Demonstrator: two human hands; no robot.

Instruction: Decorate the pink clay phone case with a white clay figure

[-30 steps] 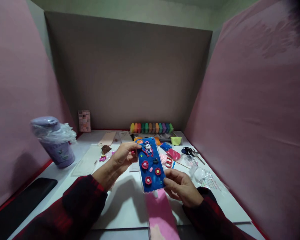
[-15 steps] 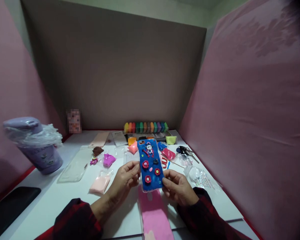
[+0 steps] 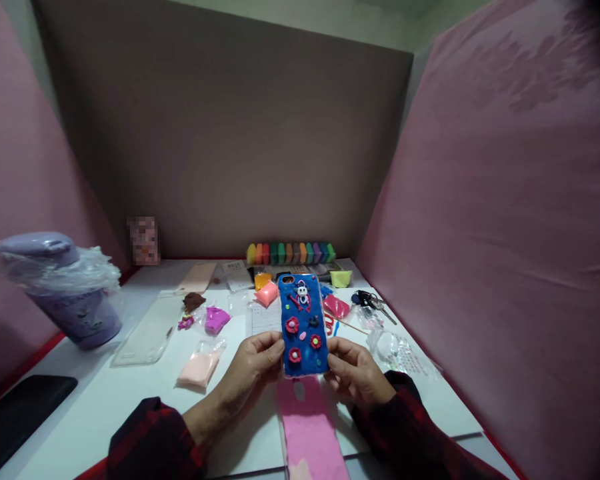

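A blue phone case point(image 3: 305, 325) is held up over the table, its decorated back facing me. Red flowers, a small white-headed figure and little coloured bits sit on its blue surface, with a camera hole at the top left. My left hand point(image 3: 253, 367) pinches its left edge between thumb and fingers. On the lower right edge, my right hand point(image 3: 357, 373) grips it the same way. Below it lies a pink phone case point(image 3: 313, 427), partly hidden at its top end. A peach clay packet point(image 3: 200, 368) rests left of my left hand.
A purple cup point(image 3: 75, 307) with plastic wrapping stands at left, near a black phone-like slab point(image 3: 25, 420). A clear case point(image 3: 145, 333), magenta clay point(image 3: 216, 320), keys point(image 3: 373, 303) and a bead sheet point(image 3: 405, 353) lie around. Coloured clay packs point(image 3: 290, 253) line the back.
The blue case has turned slightly more upright and its lower end has risen a little. Both hands keep their hold on its edges. My view has shifted slightly.
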